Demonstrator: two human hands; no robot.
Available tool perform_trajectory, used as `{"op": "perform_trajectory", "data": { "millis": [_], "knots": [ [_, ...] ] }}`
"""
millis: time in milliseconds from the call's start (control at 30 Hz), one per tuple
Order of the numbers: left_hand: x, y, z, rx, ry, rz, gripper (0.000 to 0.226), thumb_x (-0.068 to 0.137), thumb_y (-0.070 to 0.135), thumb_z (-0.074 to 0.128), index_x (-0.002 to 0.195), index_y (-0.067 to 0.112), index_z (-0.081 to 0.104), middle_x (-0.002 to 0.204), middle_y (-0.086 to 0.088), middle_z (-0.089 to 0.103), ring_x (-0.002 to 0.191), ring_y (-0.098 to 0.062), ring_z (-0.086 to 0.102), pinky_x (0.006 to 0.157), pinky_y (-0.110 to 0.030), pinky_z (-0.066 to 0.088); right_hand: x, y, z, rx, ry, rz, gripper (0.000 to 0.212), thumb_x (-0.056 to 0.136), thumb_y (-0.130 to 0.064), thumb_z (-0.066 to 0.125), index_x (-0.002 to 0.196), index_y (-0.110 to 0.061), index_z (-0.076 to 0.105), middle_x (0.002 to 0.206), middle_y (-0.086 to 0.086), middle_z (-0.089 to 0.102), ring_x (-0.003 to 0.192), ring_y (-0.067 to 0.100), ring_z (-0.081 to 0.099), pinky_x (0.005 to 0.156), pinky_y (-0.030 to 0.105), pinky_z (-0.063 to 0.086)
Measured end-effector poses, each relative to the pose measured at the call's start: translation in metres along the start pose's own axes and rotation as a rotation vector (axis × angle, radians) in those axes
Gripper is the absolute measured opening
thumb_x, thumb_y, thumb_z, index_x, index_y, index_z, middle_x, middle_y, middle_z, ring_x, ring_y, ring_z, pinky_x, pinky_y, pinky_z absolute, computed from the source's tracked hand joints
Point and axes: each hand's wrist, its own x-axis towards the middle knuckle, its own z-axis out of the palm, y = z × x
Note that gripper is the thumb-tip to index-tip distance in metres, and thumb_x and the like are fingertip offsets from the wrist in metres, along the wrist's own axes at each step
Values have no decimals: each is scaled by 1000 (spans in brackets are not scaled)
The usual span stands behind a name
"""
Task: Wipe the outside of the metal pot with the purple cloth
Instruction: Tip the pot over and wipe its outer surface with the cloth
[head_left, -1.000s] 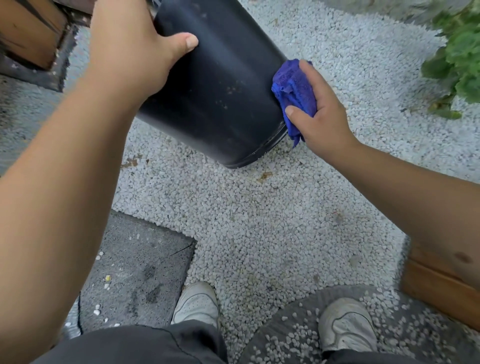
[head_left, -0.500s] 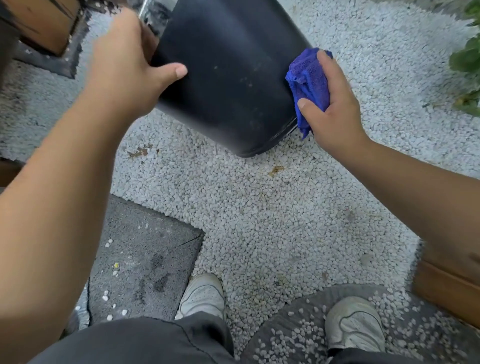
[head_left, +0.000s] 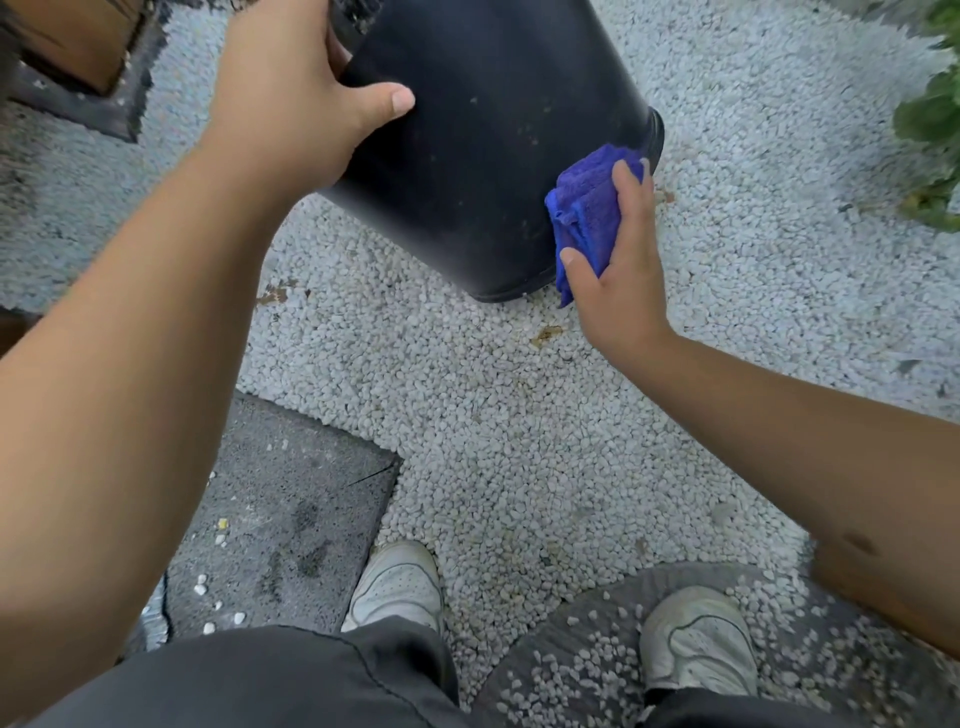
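Note:
A dark metal pot is held tilted above white gravel, its base toward me and its rim out of frame at the top. My left hand grips its upper left side, thumb across the wall. My right hand presses a folded purple cloth against the pot's lower right side, close to the base edge. The pot's wall carries small specks of dirt.
White gravel covers the ground. A grey paving slab lies at lower left, a round stepping stone under my right shoe. Wooden edging is at top left, green leaves at right.
My right hand has slid the cloth down the pot's right side toward the base. The pot has turned in my left hand and the view has shifted.

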Motion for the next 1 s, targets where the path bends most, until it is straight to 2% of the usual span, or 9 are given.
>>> {"op": "perform_trajectory", "data": {
  "millis": [133, 233, 300, 367, 467, 567, 667, 800, 1000],
  "knots": [
    [0, -2, 0, 18, 16, 12, 36, 85, 45, 69, 88, 17, 47, 68, 6, 42, 77, -16, 46, 62, -26, 24, -16, -1, 15, -18, 7, -39, 74, 90, -5, 60, 151, -16, 20, 162, 15, -1, 137, -14, -4, 103, -2, 9],
    [-1, -3, 0, -4, 6, 1, 38, 85, 47, 68, 86, 15, 47, 67, 14, 40, 78, -16, 47, 63, -26, 26, -30, 2, 25, -52, -9, -80, 76, 87, 0, 63, 149, -19, 23, 160, 17, -2, 135, -20, -7, 97, -5, 17],
    [0, -4, 0, -18, -11, -10, 37, 85, 47, 68, 82, 18, 45, 68, 15, 39, 78, -16, 47, 63, -25, 26, -39, 4, 29, -101, -62, -87, 76, 86, 0, 64, 146, -23, 25, 160, 16, -2, 141, -11, 3, 96, 5, 34],
    [1, -5, 0, -25, -20, -12, 37, 85, 47, 68, 79, 20, 44, 69, 15, 39, 78, -16, 47, 61, -24, 25, -47, 5, 32, -152, -127, -83, 74, 85, -2, 65, 144, -27, 28, 161, 14, -1, 142, 13, 20, 82, 26, 51],
    [0, -4, 0, -34, -17, 10, 38, 85, 44, 69, 74, 21, 41, 66, 14, 40, 74, -16, 47, 57, -25, 24, -54, 8, 36, -198, -177, -86, 75, 85, -3, 67, 142, -32, 28, 161, 9, -1, 132, 21, 35, 69, 27, 49],
    [0, -4, 1, -41, -9, 19, 38, 85, 44, 70, 81, 16, 45, 66, 12, 42, 74, -17, 47, 56, -28, 26, -58, 10, 39, -213, -191, -98, 78, 84, -1, 68, 142, -33, 27, 161, 5, -3, 131, 17, 30, 72, 26, 49],
    [1, -5, 0, -29, 11, 27, 39, 84, 44, 71, 86, 15, 45, 73, -1, 48, 76, -19, 47, 62, -27, 27, -65, 13, 41, -220, -239, -106, 80, 84, -2, 70, 144, -34, 27, 159, -11, -6, 133, 20, 35, 76, 31, 55],
    [1, -4, -1, -10, 17, 37, 38, 84, 44, 71, 88, 15, 46, 84, -5, 51, 77, -18, 47, 62, -26, 25, -73, 14, 45, -215, -346, -132, 80, 85, -1, 69, 148, -30, 29, 163, -10, -4, 137, 19, 31, 79, 24, 51],
    [1, -5, -1, -60, 5, 5, 37, 83, 43, 71, 85, 16, 46, 68, 6, 45, 74, -15, 46, 58, -23, 24, -86, -3, 56, 7, -540, 44, 70, 91, -9, 65, 150, -29, 33, 163, -8, 12, 146, 12, 19, 113, 29, 33]
  ]
}}
